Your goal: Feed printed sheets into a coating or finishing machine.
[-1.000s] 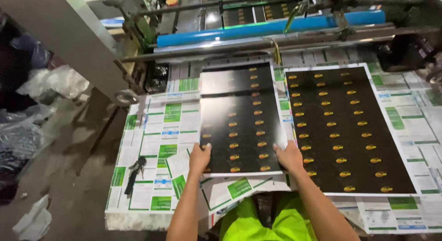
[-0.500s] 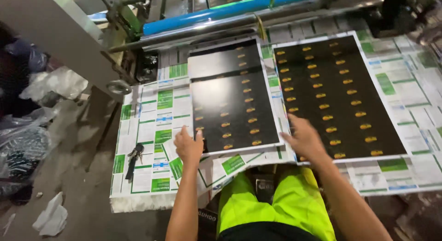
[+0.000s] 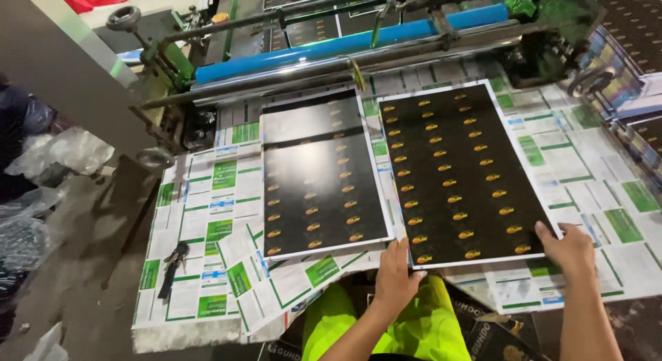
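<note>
Landmark was the right black sheet (image 3: pixel 458 171), a big black printed sheet with rows of gold marks, lying flat on the tabletop (image 3: pixel 586 168), which was papered with green-and-white printed sheets. Both hands sat at its near edge: left hand (image 3: pixel 396 275) at the near left corner, fingers (image 3: pixel 393 249) flat and spread on the paper, gripping nothing; right hand (image 3: pixel 571 247) at the near right corner, fingers resting on the edge, not clearly pinching it. Risk, as a judgement: uneven push from the two hands could skew or buckle the sheet, and loose green-and-white sheets under it could slide along or catch the edge. Left of it, just beside, lay a second black sheet (image 3: pixel 321 178), edges close, so overlap was possible. Beyond its far edge ran the machine with a blue roller (image 3: pixel 345 44) and steel bars, blocking the way forward. Far left of it, near the tabletop edge, lay a small dark bunch of keys (image 3: pixel 176 257).
</note>
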